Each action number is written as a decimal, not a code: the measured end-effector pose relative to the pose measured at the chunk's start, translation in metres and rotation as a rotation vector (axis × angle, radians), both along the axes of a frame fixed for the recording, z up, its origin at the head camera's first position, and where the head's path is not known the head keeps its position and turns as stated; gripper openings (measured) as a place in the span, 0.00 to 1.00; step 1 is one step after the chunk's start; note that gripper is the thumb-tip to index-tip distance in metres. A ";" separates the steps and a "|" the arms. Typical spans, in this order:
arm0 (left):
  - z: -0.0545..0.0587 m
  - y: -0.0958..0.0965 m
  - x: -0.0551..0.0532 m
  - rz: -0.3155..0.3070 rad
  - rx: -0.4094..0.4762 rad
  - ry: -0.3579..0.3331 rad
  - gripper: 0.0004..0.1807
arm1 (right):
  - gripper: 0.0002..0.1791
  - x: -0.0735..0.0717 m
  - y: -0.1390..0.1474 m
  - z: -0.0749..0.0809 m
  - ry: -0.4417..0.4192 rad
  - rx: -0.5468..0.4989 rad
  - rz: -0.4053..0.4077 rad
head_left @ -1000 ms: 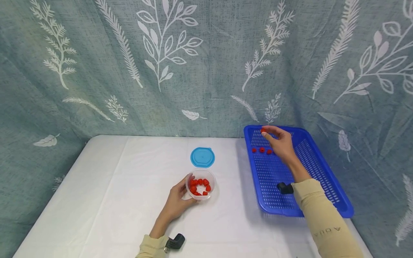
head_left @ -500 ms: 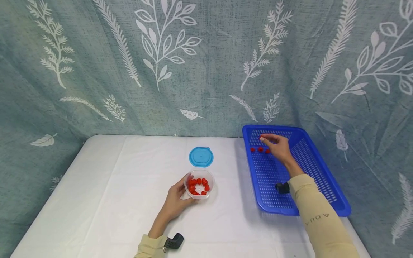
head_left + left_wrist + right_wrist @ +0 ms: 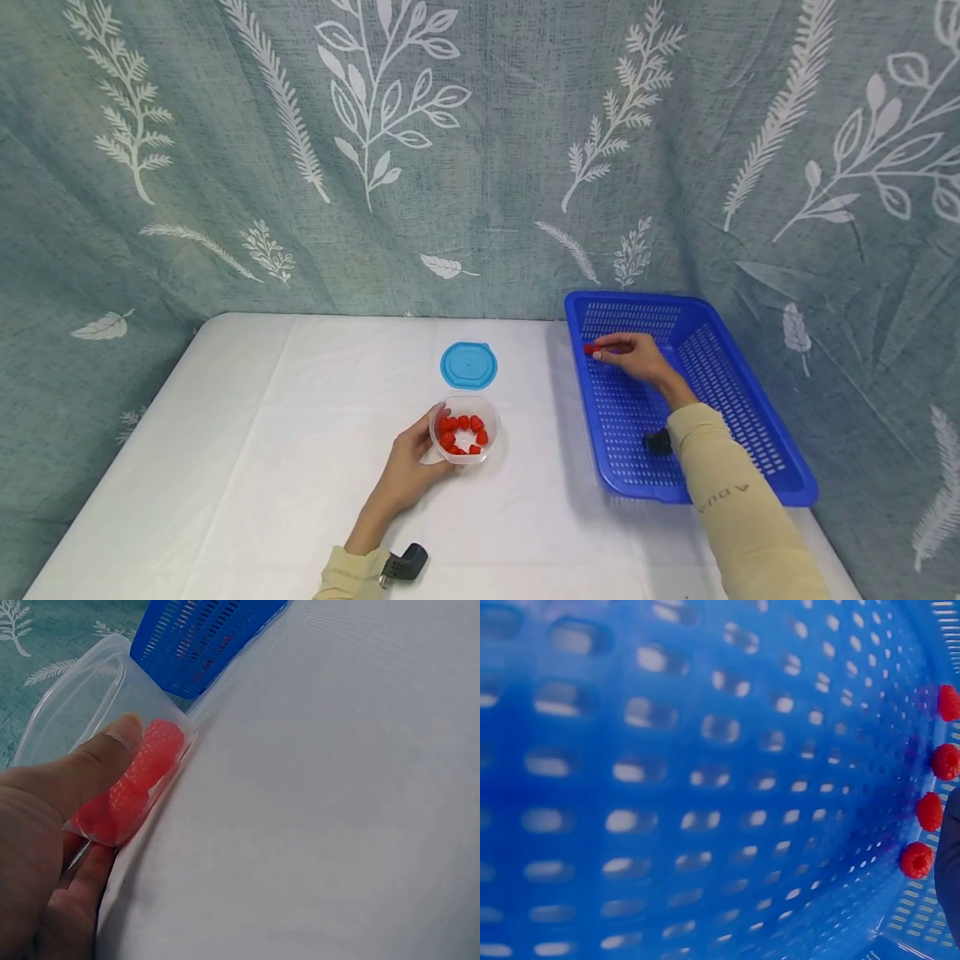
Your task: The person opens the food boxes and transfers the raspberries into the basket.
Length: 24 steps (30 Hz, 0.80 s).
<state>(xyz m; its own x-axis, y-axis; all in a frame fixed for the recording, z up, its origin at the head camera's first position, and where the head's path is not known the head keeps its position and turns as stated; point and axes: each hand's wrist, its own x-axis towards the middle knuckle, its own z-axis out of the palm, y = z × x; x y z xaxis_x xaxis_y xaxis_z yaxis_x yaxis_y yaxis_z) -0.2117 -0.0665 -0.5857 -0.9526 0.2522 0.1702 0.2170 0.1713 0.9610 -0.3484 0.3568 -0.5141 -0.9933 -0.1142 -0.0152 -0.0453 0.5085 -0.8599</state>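
My left hand [image 3: 412, 467] grips a clear plastic tub [image 3: 491, 417] by its side, thumb outside its wall in the left wrist view. Several red raspberries [image 3: 163, 746] lie in a ring on the tub's bottom. Over at the right, my right hand [image 3: 637, 357] reaches into a blue perforated basket [image 3: 757, 417]. Its thumb and fingertips close about a raspberry [image 3: 596, 348] in a row by the basket's left side. The right wrist view shows several raspberries [image 3: 930, 811] lined up, with a dark edge [image 3: 949, 870] beside them; the fingertips are out of that view.
A round blue lid [image 3: 468, 367] lies flat behind the tub. The white-covered table [image 3: 300, 433] bears everything. A green leaf-patterned curtain [image 3: 480, 167] hangs behind and at the sides of the table.
My right hand has come down and slightly left with the raspberry, from the back of the basket to the row. The left hand and tub have stayed in place.
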 end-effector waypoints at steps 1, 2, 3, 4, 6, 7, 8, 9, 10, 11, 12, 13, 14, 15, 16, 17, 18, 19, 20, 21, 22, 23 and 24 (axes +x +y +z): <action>0.000 0.000 0.000 0.000 0.000 0.001 0.50 | 0.19 0.000 0.001 -0.002 -0.001 -0.002 0.008; 0.000 0.000 0.000 0.000 0.001 0.000 0.50 | 0.18 -0.001 0.002 -0.003 -0.001 0.001 0.017; 0.000 0.000 0.000 -0.001 0.001 0.000 0.50 | 0.17 -0.001 0.003 -0.004 -0.003 -0.010 0.025; 0.000 0.000 0.000 -0.001 0.002 -0.001 0.50 | 0.17 -0.002 0.004 -0.005 0.001 -0.017 0.043; 0.000 0.000 0.000 -0.002 0.003 -0.002 0.50 | 0.16 -0.002 0.004 -0.007 -0.004 -0.029 0.054; 0.000 0.000 0.000 -0.003 0.003 -0.002 0.50 | 0.17 -0.002 0.004 -0.008 -0.008 -0.030 0.058; 0.000 0.000 0.000 -0.003 0.002 -0.003 0.50 | 0.18 -0.001 0.003 -0.009 -0.019 -0.026 0.056; 0.000 0.000 -0.001 -0.003 0.002 -0.001 0.50 | 0.18 -0.001 0.003 -0.009 -0.026 -0.018 0.056; 0.001 0.000 0.000 -0.004 0.004 0.002 0.50 | 0.19 -0.001 0.002 -0.010 -0.030 -0.003 0.056; 0.001 -0.001 -0.001 -0.004 0.002 0.003 0.50 | 0.19 -0.001 0.002 -0.010 -0.034 0.018 0.054; 0.001 -0.001 -0.001 -0.005 -0.001 0.005 0.50 | 0.19 0.000 0.001 -0.011 -0.034 0.034 0.050; 0.000 -0.001 -0.001 -0.005 -0.004 0.007 0.50 | 0.19 0.000 0.000 -0.011 -0.033 0.049 0.051; 0.000 -0.001 -0.001 -0.005 -0.006 0.008 0.50 | 0.19 0.000 -0.001 -0.011 -0.028 0.066 0.056; 0.000 -0.001 -0.001 -0.004 -0.009 0.006 0.50 | 0.19 0.001 -0.001 -0.010 -0.024 0.080 0.057; 0.000 -0.002 -0.001 -0.002 -0.013 0.005 0.50 | 0.19 0.001 -0.002 -0.010 -0.019 0.094 0.055; 0.000 -0.002 -0.001 0.000 -0.016 0.003 0.50 | 0.19 0.002 -0.003 -0.009 -0.016 0.105 0.055; 0.000 -0.002 -0.001 0.002 -0.018 0.001 0.50 | 0.18 0.003 -0.004 -0.009 -0.016 0.110 0.052; -0.001 -0.001 -0.001 0.004 -0.018 -0.001 0.50 | 0.18 0.003 -0.004 -0.008 -0.013 0.119 0.053; 0.000 -0.001 -0.001 0.006 -0.019 -0.004 0.50 | 0.18 0.003 -0.004 -0.008 -0.009 0.127 0.052; 0.000 -0.001 -0.001 0.007 -0.026 -0.007 0.50 | 0.18 0.003 -0.005 -0.008 -0.007 0.129 0.050; 0.000 -0.001 0.000 0.009 -0.027 -0.007 0.49 | 0.18 0.003 -0.005 -0.008 -0.003 0.133 0.049; 0.000 -0.001 0.000 0.009 -0.027 -0.007 0.49 | 0.18 0.003 -0.005 -0.008 0.001 0.129 0.052; 0.000 -0.001 0.000 0.009 -0.030 -0.006 0.50 | 0.18 0.003 -0.006 -0.008 0.004 0.127 0.053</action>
<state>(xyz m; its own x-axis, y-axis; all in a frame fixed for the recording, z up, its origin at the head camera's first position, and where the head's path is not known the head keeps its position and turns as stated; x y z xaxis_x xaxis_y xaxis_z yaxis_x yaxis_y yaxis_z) -0.2119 -0.0677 -0.5854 -0.9560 0.2481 0.1565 0.2091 0.2020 0.9568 -0.3457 0.3511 -0.5224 -0.9861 -0.1639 -0.0285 -0.0786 0.6102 -0.7883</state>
